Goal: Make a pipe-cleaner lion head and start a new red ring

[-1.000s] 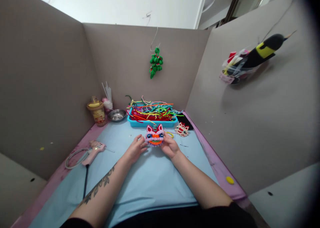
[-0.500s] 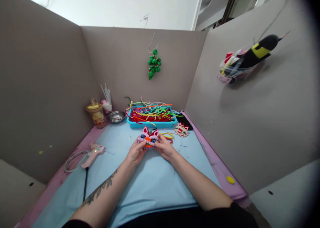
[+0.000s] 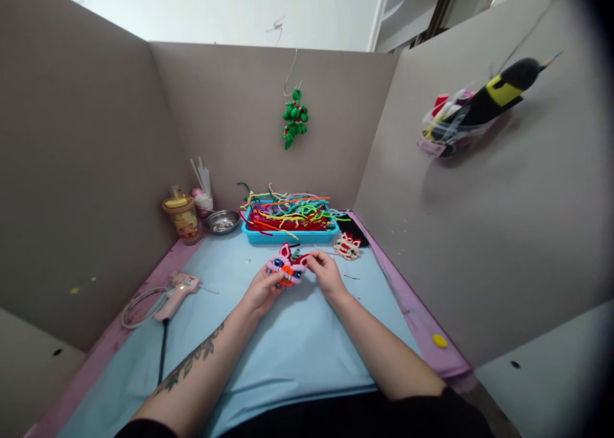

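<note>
A pipe-cleaner animal head [image 3: 288, 270], lilac with an orange nose, blue eyes and red-and-pink ears, is held above the blue cloth. My left hand [image 3: 263, 289] is closed round its left and lower side, thumb on the front. At its right ear, my right hand [image 3: 327, 273] is closed in a pinch, with the fingertips on the ear's edge. Beyond my right hand lies a second animal head [image 3: 347, 247], cream and red, on the cloth.
A blue tray [image 3: 292, 236] full of colourful pipe cleaners stands at the back, beside a metal bowl [image 3: 222, 222] and a lidded cup [image 3: 185, 217]. A pink glue gun [image 3: 177, 295] with its cable lies left. A green ornament [image 3: 295, 118] hangs on the back panel.
My right hand has moved from the head's lower right side up to its right ear. The head has tilted, its right side lower. My left hand keeps its hold.
</note>
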Available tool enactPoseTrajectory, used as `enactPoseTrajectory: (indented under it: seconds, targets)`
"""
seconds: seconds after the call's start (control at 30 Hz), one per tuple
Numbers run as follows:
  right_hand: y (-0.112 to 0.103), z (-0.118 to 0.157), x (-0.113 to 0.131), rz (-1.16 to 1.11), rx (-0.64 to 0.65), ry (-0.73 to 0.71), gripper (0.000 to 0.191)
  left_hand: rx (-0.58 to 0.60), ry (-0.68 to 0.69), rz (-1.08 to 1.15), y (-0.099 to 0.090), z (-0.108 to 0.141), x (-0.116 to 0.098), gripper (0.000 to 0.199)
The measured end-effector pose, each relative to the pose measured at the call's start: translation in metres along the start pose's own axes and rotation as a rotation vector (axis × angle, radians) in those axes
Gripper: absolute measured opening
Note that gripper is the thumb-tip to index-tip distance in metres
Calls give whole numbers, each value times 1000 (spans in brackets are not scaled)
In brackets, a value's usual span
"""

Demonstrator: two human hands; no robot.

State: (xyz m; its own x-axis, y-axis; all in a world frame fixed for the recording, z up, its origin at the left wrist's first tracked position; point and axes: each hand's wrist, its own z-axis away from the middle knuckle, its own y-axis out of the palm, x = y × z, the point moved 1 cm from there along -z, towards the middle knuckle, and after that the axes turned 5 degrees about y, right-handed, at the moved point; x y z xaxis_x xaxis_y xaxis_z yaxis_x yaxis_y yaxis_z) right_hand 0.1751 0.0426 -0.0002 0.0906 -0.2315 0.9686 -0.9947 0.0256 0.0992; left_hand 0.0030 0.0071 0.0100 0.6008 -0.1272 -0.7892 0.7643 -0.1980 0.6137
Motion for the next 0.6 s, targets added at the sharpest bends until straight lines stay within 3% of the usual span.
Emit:
enactPoseTrajectory:
  seconds: [0.2,0.43,0.53,0.6]
  targets:
    - [1,2,-2,1,-58,19,23,32,-24,-16,1,1,2,50]
    - [2,0,-9,-39,-31,87,24,14,-23,4,-3,-2,4,43]
    - [6,1,-16,-159,22,177,41,-17,-15,36,-3,-3,2,42]
    - [12,4,-19,-267,139,215,53,-56,20,80,-1,-3,0,43]
